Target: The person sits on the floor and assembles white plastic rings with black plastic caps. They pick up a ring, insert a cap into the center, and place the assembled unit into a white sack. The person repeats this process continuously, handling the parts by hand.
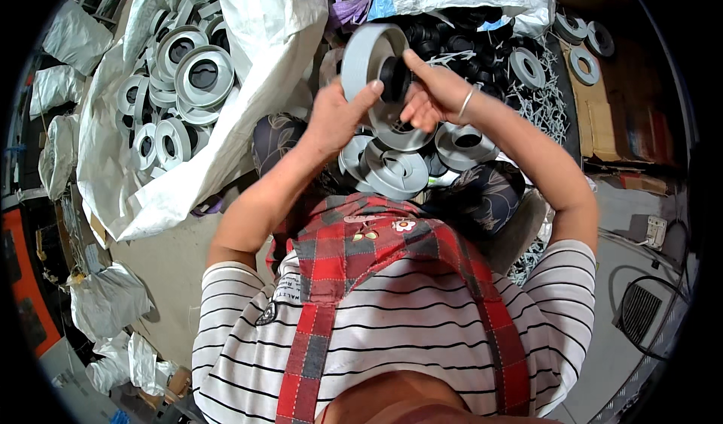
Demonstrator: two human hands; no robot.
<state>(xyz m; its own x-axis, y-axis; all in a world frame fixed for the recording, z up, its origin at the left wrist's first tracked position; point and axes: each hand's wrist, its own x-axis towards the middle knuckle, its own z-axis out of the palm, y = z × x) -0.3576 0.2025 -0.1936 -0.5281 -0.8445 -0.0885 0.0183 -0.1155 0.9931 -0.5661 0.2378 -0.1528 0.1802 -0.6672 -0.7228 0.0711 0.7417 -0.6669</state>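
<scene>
My left hand (337,117) grips a wide grey plastic ring (360,56) by its near left side, thumb over the edge. The ring is tilted up on its side above my lap. A black round plastic insert (395,79) sits at its opening. Around that insert's right side is my right hand (440,93), thumb up at the ring's edge and fingers curled below; their exact contact is partly hidden. Just beneath the hands, several grey flanged rings (393,172) with black centres lie in a pile across my lap.
A white woven sack (275,40) at the left holds many grey rings with black centres (203,76). Black round parts (425,38) and small grey plastic strips (553,108) are heaped at the far right. Loose grey rings (584,65) rest on cardboard (595,119) beyond.
</scene>
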